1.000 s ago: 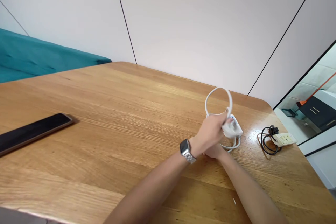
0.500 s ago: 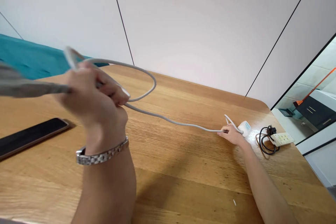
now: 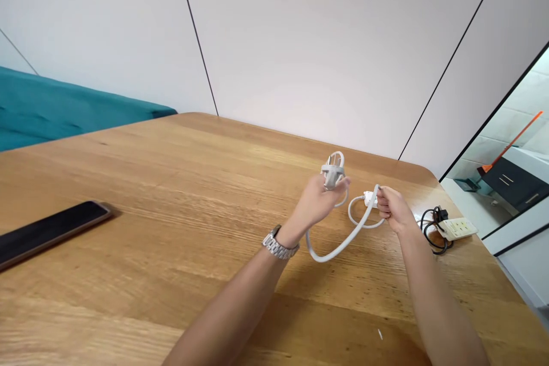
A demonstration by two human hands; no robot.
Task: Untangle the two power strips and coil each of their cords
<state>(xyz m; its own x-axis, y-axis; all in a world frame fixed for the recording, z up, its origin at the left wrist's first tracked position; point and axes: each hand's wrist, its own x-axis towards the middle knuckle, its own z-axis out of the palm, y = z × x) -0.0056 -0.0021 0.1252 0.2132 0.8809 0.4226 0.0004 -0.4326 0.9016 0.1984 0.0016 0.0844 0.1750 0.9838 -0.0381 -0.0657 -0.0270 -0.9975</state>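
Fingers first: your left hand [image 3: 316,201] is curled shut around the plug [image 3: 333,171] end of a white power cable [image 3: 343,246], the plug standing up out of the top of your fist with a small loop of cord above it. Your right hand [image 3: 394,209] is pinched closed on the same cable further along, just beside a small white block [image 3: 369,198] that looks like the adapter or socket end, though the fingers cover too much of it to be sure. Between your two hands the cable sags in a slack curve toward you, with a second, smaller loop hanging by the right hand. Both hands are raised above the wooden table [image 3: 171,251], and the low point of the cable is close to the tabletop; whether it touches cannot be told. A metal watch [image 3: 278,245] sits on your left wrist.

Edges and room: the table's rounded far right corner lies just past your right hand, and a beige power strip [image 3: 458,228] with a coiled black cord [image 3: 431,229] sits near that edge, close beside your right wrist. To your left the tabletop is open wood out to a dark phone [image 3: 47,233] lying flat well apart from your hands. Beyond the far edge stands a white panelled wall [image 3: 300,40], with a teal sofa [image 3: 64,114] at far left.
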